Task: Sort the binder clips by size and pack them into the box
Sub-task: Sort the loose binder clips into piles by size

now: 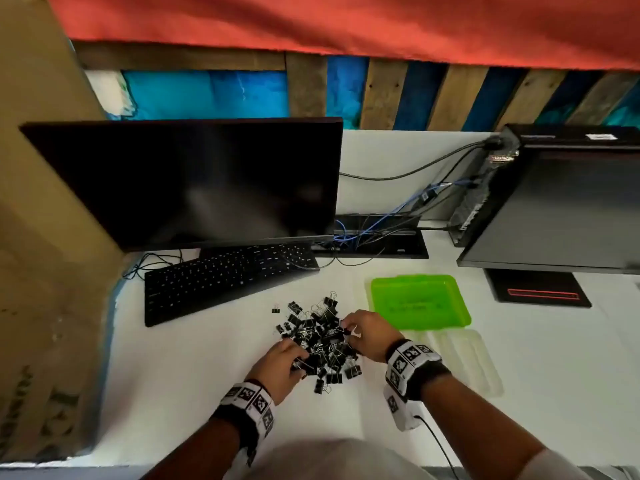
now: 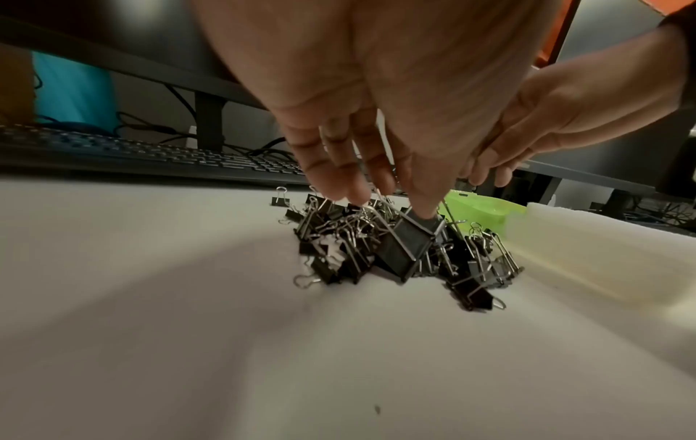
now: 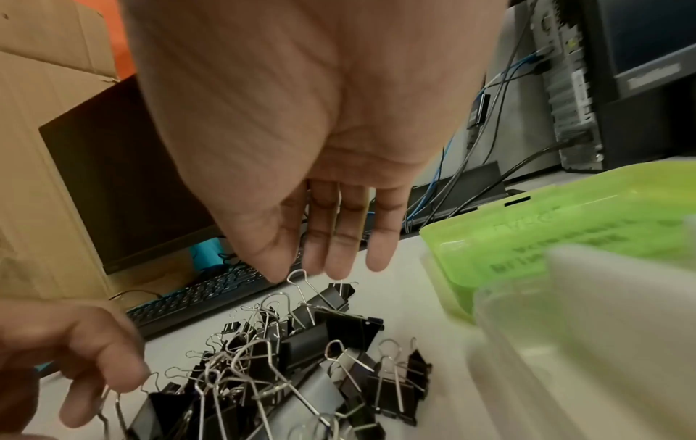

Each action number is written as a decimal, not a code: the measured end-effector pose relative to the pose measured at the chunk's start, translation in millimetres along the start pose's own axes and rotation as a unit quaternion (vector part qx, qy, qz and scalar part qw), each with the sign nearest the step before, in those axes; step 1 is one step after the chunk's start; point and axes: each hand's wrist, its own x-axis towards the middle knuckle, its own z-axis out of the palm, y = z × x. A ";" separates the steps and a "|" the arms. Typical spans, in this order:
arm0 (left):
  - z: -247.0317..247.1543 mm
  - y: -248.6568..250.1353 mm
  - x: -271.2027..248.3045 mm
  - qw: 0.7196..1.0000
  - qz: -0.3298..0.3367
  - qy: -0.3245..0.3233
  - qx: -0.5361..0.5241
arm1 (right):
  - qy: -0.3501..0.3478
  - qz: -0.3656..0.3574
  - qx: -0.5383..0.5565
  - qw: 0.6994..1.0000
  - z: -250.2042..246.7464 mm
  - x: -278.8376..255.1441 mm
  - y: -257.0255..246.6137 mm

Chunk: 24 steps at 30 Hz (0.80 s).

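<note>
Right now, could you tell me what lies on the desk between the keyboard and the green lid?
In the head view, mostly bare white desk; the binder clip pile sits nearer, below the gap between keyboard and green lid.

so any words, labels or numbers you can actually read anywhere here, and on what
None can be read for certain.
Green lid: dark print, too blurred.
Cardboard box: large print, blurred and cut off.
Right monitor: pale logo, too blurred.
Computer tower: white sticker, too small.
Wrist bands: square coded markers, no words.
</note>
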 end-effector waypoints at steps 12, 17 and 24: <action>-7.5 -11.2 12.1 0.999 -0.015 0.034 -0.037 | -0.015 -0.020 -0.075 0.997 19.2 31.1 -12.0; -5.5 -15.3 9.9 0.996 -0.028 0.012 -0.082 | -0.002 -0.023 -0.058 0.998 21.1 27.1 -7.7; -21.3 -18.0 2.8 0.988 0.019 0.030 -0.147 | 0.024 -0.048 -0.038 0.998 17.9 24.9 -4.8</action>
